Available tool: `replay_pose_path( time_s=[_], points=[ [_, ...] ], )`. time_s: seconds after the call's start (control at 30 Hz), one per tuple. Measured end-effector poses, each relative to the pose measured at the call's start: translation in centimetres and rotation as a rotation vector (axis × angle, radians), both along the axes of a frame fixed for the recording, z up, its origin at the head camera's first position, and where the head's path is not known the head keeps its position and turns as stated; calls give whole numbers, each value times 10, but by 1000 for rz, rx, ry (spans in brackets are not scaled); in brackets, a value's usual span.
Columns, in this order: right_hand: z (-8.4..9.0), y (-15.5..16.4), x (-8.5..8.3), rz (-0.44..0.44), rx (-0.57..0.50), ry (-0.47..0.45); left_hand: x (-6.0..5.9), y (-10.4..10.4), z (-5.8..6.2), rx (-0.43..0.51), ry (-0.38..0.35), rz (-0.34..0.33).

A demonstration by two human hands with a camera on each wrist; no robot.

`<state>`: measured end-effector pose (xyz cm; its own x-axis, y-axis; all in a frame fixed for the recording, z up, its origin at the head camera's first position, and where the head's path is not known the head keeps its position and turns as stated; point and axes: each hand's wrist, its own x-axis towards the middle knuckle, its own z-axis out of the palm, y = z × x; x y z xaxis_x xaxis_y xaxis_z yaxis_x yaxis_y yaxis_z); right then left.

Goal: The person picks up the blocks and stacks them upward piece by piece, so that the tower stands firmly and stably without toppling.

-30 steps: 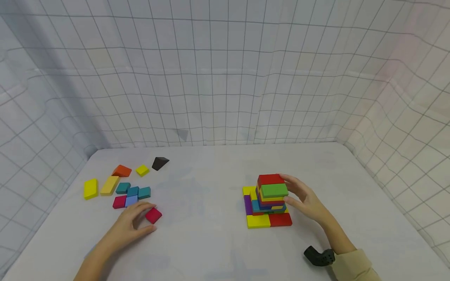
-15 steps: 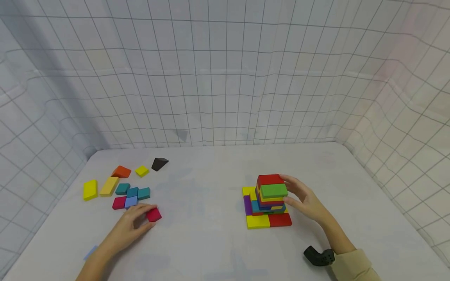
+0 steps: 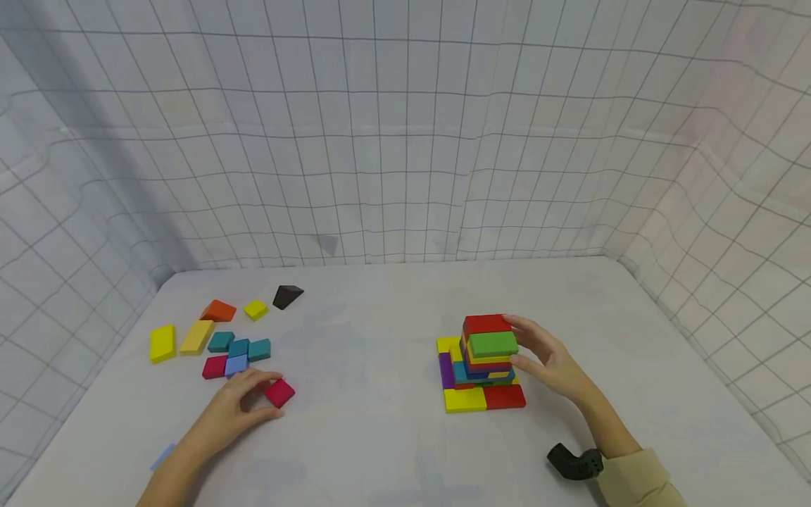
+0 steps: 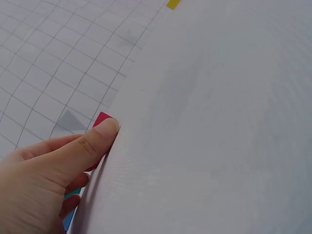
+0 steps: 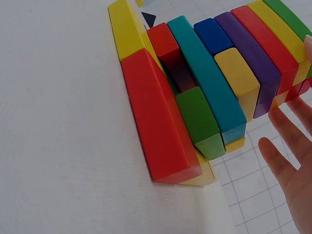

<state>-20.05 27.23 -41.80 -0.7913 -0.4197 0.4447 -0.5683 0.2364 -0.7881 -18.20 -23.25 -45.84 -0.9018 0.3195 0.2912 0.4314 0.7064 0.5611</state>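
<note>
A crimson block (image 3: 278, 392) lies on the white table (image 3: 380, 436), pinched by the left hand (image 3: 237, 408). The right hand (image 3: 548, 362), fingers relaxed, steadies the multicoloured block stack (image 3: 483, 362), already several layers high. Nine loose blocks (image 3: 218, 331) wait at far left, unstacked.

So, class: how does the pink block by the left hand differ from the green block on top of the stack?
The pink block lies flat on the table, pinched by the left hand; the green block sits atop the stack, beside the right hand. The pink one looks square, the green one oblong. Both are flat, plain-coloured blocks.
</note>
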Motion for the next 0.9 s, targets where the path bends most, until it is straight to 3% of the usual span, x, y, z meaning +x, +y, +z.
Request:
replay_pose_path(
  time_s=[0.2, 0.27, 0.4, 0.5, 0.77, 0.9],
  points=[
    [1, -1, 0, -1, 13, -10, 0, -3, 3, 64, -29, -36],
    [1, 0, 0, -4, 16, -17, -1, -1, 3, 76, -17, -30],
    [1, 0, 0, -9, 18, -15, -5, 18, 10, 105, -103, 25],
    [1, 0, 0, -8, 14, -10, -13, 44, 21, 153, -151, 40],
    [-1, 1, 0, -4, 13, -38, -44, 145, 51, 313, 147, -148],
    [-1, 1, 0, -7, 14, -39, -52, 195, 68, 381, 144, -188]
  ],
)
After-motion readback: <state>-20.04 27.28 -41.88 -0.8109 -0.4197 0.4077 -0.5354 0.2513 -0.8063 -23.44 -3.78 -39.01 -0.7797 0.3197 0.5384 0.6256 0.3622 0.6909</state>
